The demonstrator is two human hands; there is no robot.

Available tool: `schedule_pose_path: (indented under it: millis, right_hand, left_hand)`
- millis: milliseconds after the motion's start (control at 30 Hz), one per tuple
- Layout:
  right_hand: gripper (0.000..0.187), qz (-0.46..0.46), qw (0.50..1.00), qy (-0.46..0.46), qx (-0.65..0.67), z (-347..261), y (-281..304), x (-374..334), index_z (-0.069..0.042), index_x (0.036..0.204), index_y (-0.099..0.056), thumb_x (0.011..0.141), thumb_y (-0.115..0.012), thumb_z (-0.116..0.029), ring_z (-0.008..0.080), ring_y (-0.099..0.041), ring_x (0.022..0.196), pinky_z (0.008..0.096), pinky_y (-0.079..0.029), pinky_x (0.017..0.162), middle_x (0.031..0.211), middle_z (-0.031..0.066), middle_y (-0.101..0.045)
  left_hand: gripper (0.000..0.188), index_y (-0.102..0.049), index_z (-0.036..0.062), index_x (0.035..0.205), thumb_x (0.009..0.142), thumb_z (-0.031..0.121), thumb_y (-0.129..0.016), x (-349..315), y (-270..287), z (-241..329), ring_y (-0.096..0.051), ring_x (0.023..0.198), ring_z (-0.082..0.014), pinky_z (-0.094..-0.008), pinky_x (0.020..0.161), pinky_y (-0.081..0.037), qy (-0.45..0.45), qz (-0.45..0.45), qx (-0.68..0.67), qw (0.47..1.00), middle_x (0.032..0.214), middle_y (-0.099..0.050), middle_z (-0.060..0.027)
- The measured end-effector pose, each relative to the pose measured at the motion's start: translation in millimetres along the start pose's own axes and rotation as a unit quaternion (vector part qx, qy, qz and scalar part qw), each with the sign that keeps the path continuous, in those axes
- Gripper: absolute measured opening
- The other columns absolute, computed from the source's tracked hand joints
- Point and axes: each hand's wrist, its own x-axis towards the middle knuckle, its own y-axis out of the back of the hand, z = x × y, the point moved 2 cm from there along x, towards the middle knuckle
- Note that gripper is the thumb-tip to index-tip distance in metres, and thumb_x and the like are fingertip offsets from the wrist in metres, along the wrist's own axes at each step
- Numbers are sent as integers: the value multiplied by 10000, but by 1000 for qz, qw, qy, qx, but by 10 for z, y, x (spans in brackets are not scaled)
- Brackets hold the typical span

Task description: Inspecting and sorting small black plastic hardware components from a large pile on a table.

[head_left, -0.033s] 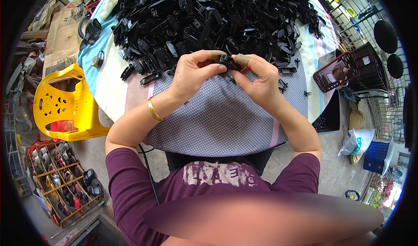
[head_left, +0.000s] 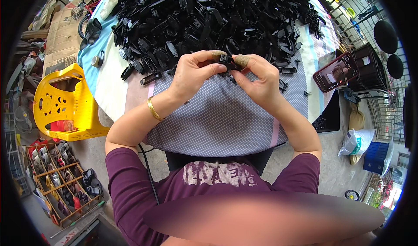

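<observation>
Both hands meet at the near edge of a large heap of black plastic parts [head_left: 196,19] on the table. My left hand [head_left: 191,72], with a gold bangle at the wrist, pinches a small black plastic part [head_left: 224,59] between thumb and wrapped index finger. My right hand [head_left: 259,74] is closed on the same part from the other side, its index finger wrapped in tan tape. The fingers hide much of the part, so its exact kind cannot be made out. Beneath the hands lies a grey dotted tablecloth [head_left: 209,128].
Loose black parts lie near the right hand. A phone [head_left: 335,72] leans at the table's right edge, by a black bin [head_left: 370,67]. At left are a yellow plastic chair [head_left: 65,104] and a shoe rack [head_left: 65,180]. A dark cable [head_left: 149,174] hangs beside my left arm.
</observation>
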Motion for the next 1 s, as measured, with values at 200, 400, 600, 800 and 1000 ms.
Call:
schedule_pose_path:
  millis: [200,400,600,800,1000]
  right_hand:
    - [269,4,995,48,-87,-85,-22,-11,28,931,-622,686,-727,-1,172,-623,707,258,-509,593,860,133,-632]
    - [330,-83,983,-162,-4,-8,0,10,28,1011,-587,746,-723,-113,115,-594,719,230,-486,621,869,68,-624]
    - [289,-135,973,-172,75,20,-132,-66,42,903,-634,749,-710,-191,183,-564,557,271,-436,523,654,115,-587]
    - [279,-83,995,-24,-54,-18,-56,-83,30,936,-620,753,-714,-158,190,-573,575,271,-449,535,715,108,-608]
    - [248,-251,959,-127,-42,162,437,183,-15,990,-641,750,-632,-74,154,-601,681,247,-483,629,815,87,-631]
  left_hand:
    - [326,-582,-14,1146,827,37,-628,-39,-98,4,-610,856,-103,-209,765,-507,-23,26,-78,996,997,-652,-93]
    - [296,-572,-20,1157,868,41,-570,-2,-32,17,-598,900,-120,-236,810,-492,-35,-32,-146,988,1009,-645,-92]
    - [263,-599,-16,1117,860,25,-554,-39,-32,23,-579,879,-106,-231,808,-469,-73,-59,-43,995,972,-625,-51]
    - [249,-604,-38,1087,846,-17,-540,-30,-47,86,-589,903,-112,-231,834,-471,-81,-82,-9,993,986,-625,-60]
    - [396,-492,-30,1216,835,9,-595,-66,-104,134,-600,990,-172,-286,867,-500,-64,-98,15,993,1038,-624,-129]
